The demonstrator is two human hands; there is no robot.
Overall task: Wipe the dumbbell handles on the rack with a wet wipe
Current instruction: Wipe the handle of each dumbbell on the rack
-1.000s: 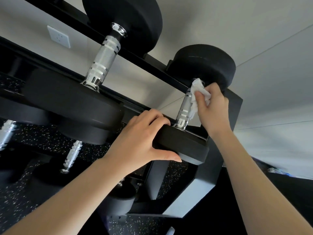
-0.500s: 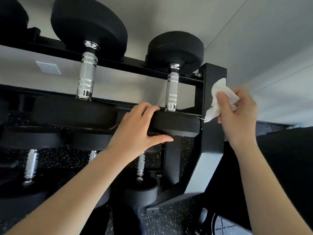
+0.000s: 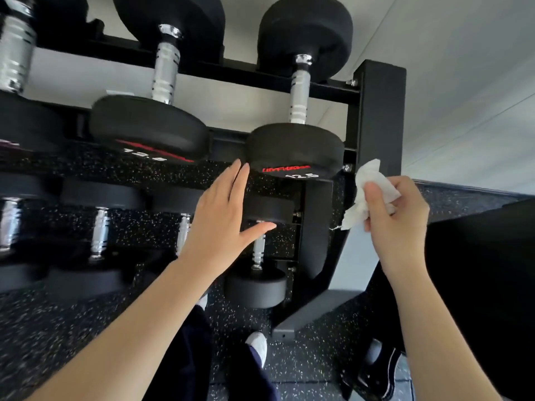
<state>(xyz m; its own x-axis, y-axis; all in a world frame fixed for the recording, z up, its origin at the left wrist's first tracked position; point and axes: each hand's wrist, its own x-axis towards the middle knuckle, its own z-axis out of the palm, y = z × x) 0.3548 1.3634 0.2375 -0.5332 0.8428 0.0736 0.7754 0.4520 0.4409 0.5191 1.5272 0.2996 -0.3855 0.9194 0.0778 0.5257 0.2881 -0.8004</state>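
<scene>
Right hand pinches the wet wipe, left hand hovers flat, holding nothing — I'd steady the lower dumbbell first, then wrap its handle fully and twist.

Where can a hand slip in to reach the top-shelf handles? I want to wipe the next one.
Open gaps lie between the right dumbbell's handle and the middle handle, and between it and the rack post. Lower shelf: tighter, left hand in front.
</scene>
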